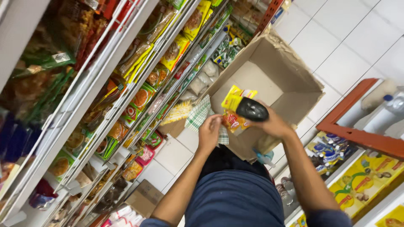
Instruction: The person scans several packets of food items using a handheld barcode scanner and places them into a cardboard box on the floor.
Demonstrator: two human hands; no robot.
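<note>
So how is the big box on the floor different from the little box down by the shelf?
The big cardboard box stands open, flaps up, while the small cardboard box is shut. The big one sits under the hands; the small one lies by the shelf foot. Both are brown cardboard on the white floor tiles.

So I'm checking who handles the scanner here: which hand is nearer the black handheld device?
Right. The right hand holds the black handheld device over the cardboard box. The left hand is beside it, touching the yellow and red packet.
</note>
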